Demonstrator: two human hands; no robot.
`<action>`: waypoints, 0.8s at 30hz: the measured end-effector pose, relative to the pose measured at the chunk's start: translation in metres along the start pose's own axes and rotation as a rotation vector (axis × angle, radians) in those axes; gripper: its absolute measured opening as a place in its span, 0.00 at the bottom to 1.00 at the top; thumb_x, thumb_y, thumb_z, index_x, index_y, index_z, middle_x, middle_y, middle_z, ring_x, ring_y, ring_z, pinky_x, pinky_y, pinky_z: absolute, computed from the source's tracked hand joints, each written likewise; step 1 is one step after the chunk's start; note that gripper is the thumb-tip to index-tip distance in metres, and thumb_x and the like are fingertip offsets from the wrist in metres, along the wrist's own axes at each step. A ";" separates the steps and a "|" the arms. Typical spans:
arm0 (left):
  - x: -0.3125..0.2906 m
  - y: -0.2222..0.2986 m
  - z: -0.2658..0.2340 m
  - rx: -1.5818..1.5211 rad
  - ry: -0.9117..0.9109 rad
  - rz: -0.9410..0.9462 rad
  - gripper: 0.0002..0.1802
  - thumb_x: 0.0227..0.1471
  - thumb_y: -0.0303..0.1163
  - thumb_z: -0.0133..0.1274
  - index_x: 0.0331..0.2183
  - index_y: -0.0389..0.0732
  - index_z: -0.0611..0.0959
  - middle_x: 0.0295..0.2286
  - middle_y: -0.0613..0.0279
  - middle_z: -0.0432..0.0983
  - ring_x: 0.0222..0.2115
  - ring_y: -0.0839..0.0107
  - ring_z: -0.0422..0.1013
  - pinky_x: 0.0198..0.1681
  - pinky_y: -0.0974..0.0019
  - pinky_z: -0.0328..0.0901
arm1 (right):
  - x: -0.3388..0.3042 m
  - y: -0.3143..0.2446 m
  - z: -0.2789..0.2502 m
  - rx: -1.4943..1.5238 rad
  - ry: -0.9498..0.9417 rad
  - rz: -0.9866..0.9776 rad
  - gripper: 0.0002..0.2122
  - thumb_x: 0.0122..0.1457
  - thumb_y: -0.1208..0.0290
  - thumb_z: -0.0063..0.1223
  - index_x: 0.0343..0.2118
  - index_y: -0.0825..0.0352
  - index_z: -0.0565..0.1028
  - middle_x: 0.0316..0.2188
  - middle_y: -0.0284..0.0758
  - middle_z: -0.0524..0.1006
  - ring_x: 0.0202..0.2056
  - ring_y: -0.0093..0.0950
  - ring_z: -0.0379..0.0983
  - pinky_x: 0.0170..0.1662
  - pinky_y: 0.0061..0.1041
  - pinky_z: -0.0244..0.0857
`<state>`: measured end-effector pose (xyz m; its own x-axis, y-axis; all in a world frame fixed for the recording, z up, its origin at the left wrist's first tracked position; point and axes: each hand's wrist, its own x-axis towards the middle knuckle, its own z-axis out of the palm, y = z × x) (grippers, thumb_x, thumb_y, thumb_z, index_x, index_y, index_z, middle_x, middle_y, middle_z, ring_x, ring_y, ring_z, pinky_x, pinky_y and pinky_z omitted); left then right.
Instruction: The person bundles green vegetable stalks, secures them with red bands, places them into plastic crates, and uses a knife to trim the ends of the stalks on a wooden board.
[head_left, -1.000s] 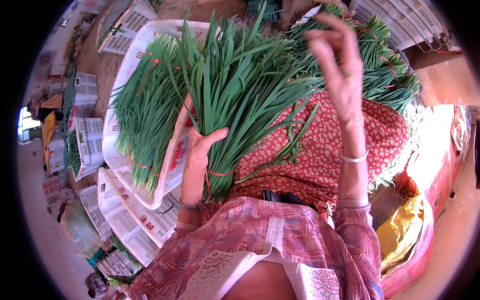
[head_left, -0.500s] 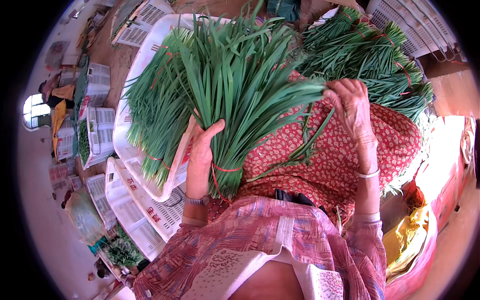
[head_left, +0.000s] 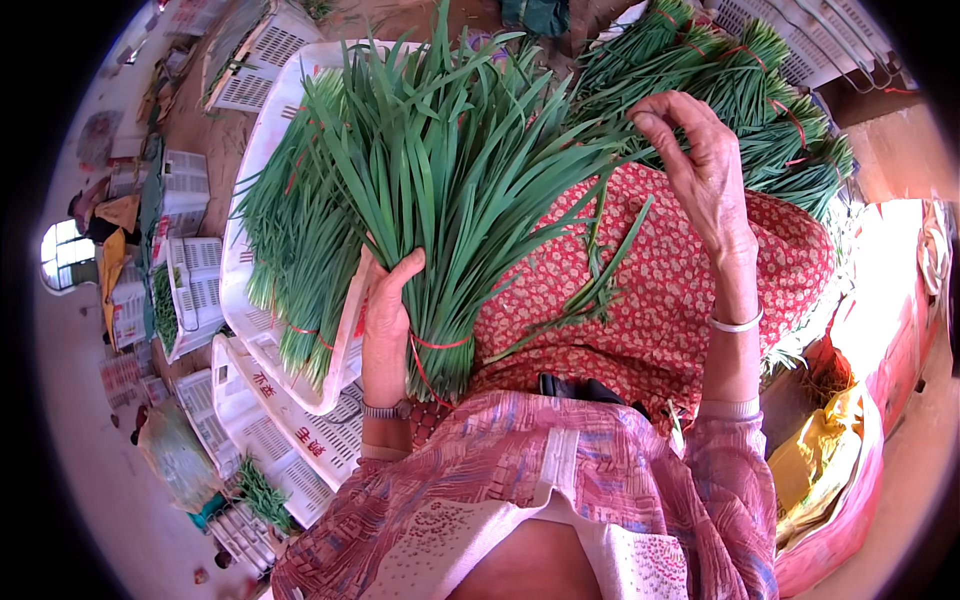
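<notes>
A large bunch of garlic chives (head_left: 450,190) fans out in front of me, bound near its base by a red tie (head_left: 440,345). My left hand (head_left: 388,315) grips the bunch's left side just above the tie, thumb laid across the stalks. Up by the leaf tips on the right is my right hand (head_left: 690,145), thumb and forefinger pinched together. Whatever that pinch holds, if anything, is too small to make out. Some loose chive leaves (head_left: 597,290) lie on the red flowered cloth (head_left: 660,310) over my lap.
Tied chive bundles (head_left: 300,240) fill a white crate (head_left: 240,290) on my left, above another white crate (head_left: 300,440). More bundles (head_left: 700,90) are heaped at the far right. A yellow bag (head_left: 820,460) lies by my right elbow. Further crates (head_left: 190,290) stand along the left.
My right hand has risen and come off the gathered leaf tips, which have sprung apart. The left hand still holds the bunch, now slightly further left in view.
</notes>
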<state>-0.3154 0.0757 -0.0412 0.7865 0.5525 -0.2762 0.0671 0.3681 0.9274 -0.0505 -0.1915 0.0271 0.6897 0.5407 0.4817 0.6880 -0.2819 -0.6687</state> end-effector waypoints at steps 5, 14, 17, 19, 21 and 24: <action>-0.002 0.000 -0.002 -0.017 0.024 0.012 0.31 0.49 0.22 0.57 0.56 0.40 0.71 0.49 0.62 0.74 0.48 0.68 0.71 0.54 0.64 0.64 | -0.013 -0.001 0.003 0.121 -0.097 0.150 0.07 0.60 0.70 0.55 0.36 0.68 0.78 0.29 0.40 0.79 0.31 0.34 0.76 0.36 0.30 0.68; 0.001 -0.005 -0.007 0.005 0.026 0.045 0.29 0.49 0.22 0.56 0.55 0.38 0.72 0.48 0.60 0.75 0.47 0.67 0.73 0.53 0.63 0.66 | -0.039 0.001 0.037 0.549 -0.100 0.504 0.12 0.60 0.66 0.58 0.36 0.73 0.79 0.21 0.28 0.76 0.25 0.14 0.66 0.29 0.18 0.63; 0.002 -0.009 -0.012 0.032 0.054 0.066 0.29 0.49 0.22 0.56 0.55 0.38 0.72 0.48 0.60 0.75 0.46 0.67 0.73 0.52 0.63 0.67 | -0.035 -0.014 0.040 0.528 -0.062 0.548 0.11 0.60 0.67 0.58 0.34 0.73 0.78 0.20 0.27 0.75 0.24 0.13 0.65 0.29 0.18 0.62; 0.002 -0.010 -0.010 0.052 0.080 0.050 0.28 0.50 0.22 0.56 0.54 0.37 0.72 0.47 0.59 0.76 0.45 0.67 0.74 0.50 0.64 0.68 | -0.039 -0.013 0.044 0.447 0.016 0.568 0.10 0.60 0.68 0.56 0.32 0.72 0.77 0.20 0.25 0.73 0.24 0.14 0.64 0.29 0.17 0.61; 0.001 -0.007 -0.002 0.038 0.065 0.053 0.28 0.50 0.21 0.56 0.54 0.37 0.72 0.47 0.59 0.76 0.45 0.67 0.74 0.50 0.64 0.68 | -0.044 -0.002 0.052 0.624 0.225 0.594 0.09 0.61 0.67 0.55 0.32 0.70 0.77 0.21 0.24 0.73 0.24 0.14 0.63 0.29 0.17 0.60; -0.003 -0.004 0.000 0.013 0.055 0.019 0.30 0.48 0.22 0.57 0.55 0.38 0.71 0.48 0.60 0.75 0.47 0.68 0.72 0.52 0.64 0.65 | -0.038 0.011 0.041 0.842 0.606 0.580 0.11 0.64 0.64 0.52 0.33 0.67 0.78 0.23 0.22 0.71 0.26 0.14 0.63 0.31 0.15 0.59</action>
<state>-0.3179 0.0727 -0.0441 0.7526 0.6000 -0.2714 0.0606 0.3473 0.9358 -0.0781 -0.1829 -0.0215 0.9995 -0.0225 0.0221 0.0288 0.3712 -0.9281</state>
